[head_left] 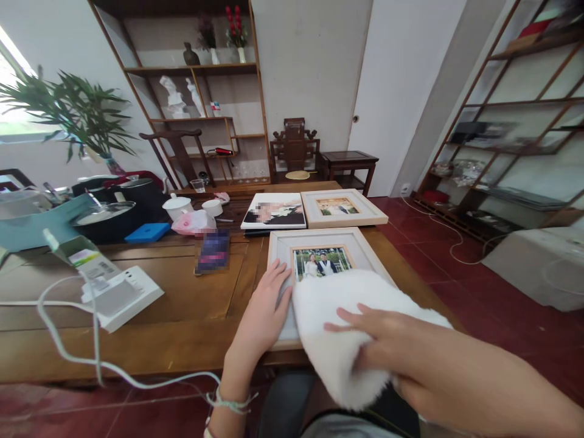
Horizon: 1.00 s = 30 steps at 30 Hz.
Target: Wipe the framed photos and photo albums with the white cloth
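Note:
A light wooden picture frame (278, 241) with a pale mat and a photo (323, 261) of two people lies on the table in front of me. My left hand (268, 304) rests along the frame's left side, fingers stretched out over its edge. In my right hand (387, 344) is a white fluffy cloth (333, 301). The cloth lies over the frame's lower right part and hides the bottom of the photo. Its lower end hangs past the near edge. My right thumb and some fingers are partly hidden in the folds.
Behind lie a second framed photo (310, 205) and a photo album (249, 213). A phone (214, 250), an opened white box (137, 292) and a white cable (137, 381) are on the wooden table (191, 331). Pots (107, 222) and cups (177, 207) stand farther left.

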Available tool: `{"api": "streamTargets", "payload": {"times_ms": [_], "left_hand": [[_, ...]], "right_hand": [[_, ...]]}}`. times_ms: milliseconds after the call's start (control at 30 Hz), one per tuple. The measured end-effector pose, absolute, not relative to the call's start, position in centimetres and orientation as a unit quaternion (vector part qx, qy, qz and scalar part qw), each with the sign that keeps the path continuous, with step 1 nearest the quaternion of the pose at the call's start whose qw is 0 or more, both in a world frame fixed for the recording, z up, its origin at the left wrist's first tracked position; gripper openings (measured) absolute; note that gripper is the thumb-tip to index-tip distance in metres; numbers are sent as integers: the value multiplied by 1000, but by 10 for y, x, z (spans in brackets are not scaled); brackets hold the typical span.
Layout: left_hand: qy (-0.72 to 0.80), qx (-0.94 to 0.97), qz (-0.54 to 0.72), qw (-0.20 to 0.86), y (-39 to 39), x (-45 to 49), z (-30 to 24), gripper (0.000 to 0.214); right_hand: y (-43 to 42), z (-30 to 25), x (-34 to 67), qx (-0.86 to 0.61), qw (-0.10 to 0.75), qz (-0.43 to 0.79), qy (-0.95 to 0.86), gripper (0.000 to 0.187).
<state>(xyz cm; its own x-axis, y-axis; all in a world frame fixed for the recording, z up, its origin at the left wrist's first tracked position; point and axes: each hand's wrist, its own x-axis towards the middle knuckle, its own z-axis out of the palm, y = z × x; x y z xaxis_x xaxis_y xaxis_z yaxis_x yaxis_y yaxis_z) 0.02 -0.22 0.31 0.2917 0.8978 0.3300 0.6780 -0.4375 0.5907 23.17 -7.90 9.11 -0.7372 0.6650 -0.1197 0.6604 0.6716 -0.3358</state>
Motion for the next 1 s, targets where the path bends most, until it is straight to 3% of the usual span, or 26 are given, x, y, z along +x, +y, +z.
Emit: {"api": "streamTargets", "payload": {"times_ms": [133, 300, 500, 733, 1000], "left_hand": [[501, 791, 302, 180, -3, 0, 5, 38], [501, 796, 288, 181, -4, 1, 7, 38], [509, 795, 277, 178, -4, 1, 8, 39], [507, 792, 286, 182, -3, 1, 5, 39], [512, 795, 273, 177, -2, 0, 4, 40]], "right_hand": [[-96, 98, 242, -327, 23, 230, -916, 56], [-69, 84, 254, -410, 23, 237, -881, 60], [-16, 62, 265, -465, 57, 94, -879, 63], [32, 68, 267, -427, 175, -118, -879, 61], [59, 30, 261, -463, 55, -110, -878, 58]]}}
